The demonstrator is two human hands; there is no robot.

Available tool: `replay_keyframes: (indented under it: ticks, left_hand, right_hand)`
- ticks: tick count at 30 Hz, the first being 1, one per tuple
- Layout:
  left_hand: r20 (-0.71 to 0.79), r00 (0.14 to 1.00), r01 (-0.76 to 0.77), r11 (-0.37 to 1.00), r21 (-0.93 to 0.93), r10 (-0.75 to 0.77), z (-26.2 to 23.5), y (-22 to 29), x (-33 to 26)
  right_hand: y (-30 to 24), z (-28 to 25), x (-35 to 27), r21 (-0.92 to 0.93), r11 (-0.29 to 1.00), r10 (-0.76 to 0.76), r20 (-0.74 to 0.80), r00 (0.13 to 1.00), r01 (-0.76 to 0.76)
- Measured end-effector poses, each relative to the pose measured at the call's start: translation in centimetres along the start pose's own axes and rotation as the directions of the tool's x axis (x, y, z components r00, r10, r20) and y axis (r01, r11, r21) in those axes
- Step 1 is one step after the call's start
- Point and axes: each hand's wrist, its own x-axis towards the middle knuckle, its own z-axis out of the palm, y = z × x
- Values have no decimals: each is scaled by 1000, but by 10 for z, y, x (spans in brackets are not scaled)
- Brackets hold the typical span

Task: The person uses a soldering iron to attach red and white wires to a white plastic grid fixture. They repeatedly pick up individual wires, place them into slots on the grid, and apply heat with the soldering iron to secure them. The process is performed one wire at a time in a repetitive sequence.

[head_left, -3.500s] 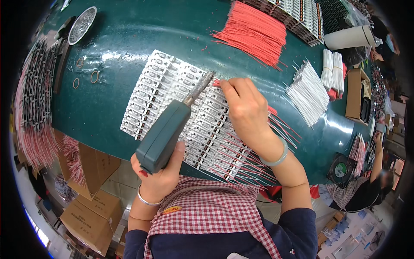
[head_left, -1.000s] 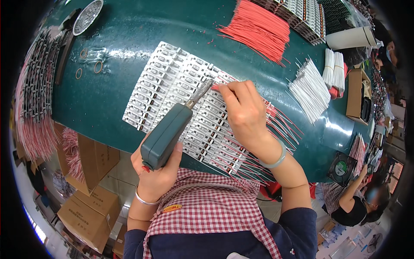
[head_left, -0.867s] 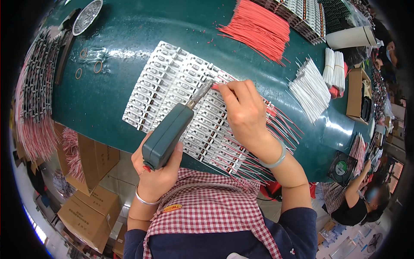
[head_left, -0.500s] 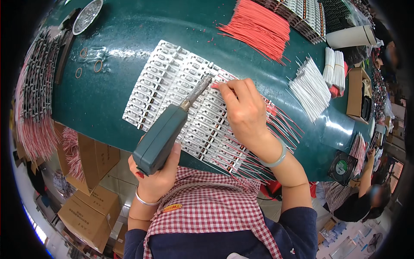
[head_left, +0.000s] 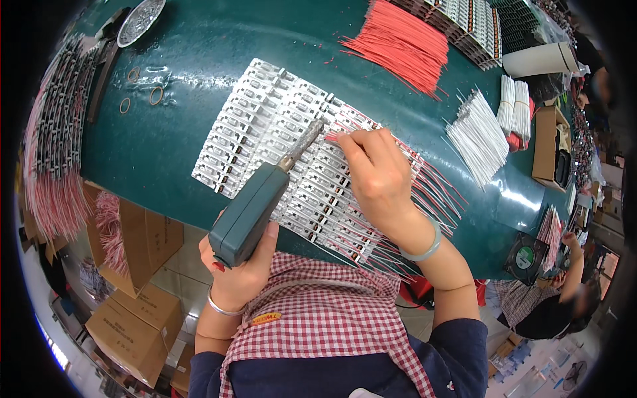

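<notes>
Left hand [head_left: 242,275] wrapped green soldering tool [head_left: 255,209], tip on white strip boards [head_left: 279,142] beside right hand [head_left: 378,176] pinching red wire [head_left: 335,136]. Rows right of grip wired; left rows bare, judged midway.

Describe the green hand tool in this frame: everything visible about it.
The soldering tool has a chunky dark green body that looks like plastic, tapering to a narrow grey metal barrel and tip. It slants up to the right. The left hand grips the butt of the body from below, near the table's edge. The tip rests on or just above the white module strips, close to the fingertips of the right hand, which pinch a red wire end. No cord is visible.
</notes>
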Motion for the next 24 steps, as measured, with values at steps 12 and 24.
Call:
replay_keyframes:
  ticks: [12, 24]
  left_hand:
    - [51, 997, 52, 998, -44, -49, 2, 0, 2]
    - [10, 999, 43, 999, -27, -42, -1, 1, -1]
  right_hand:
    - [-2, 3, 0, -37, 999, -10, 18, 1000, 10]
    - [-6, 2, 5, -56, 998, 3, 39, 999, 0]
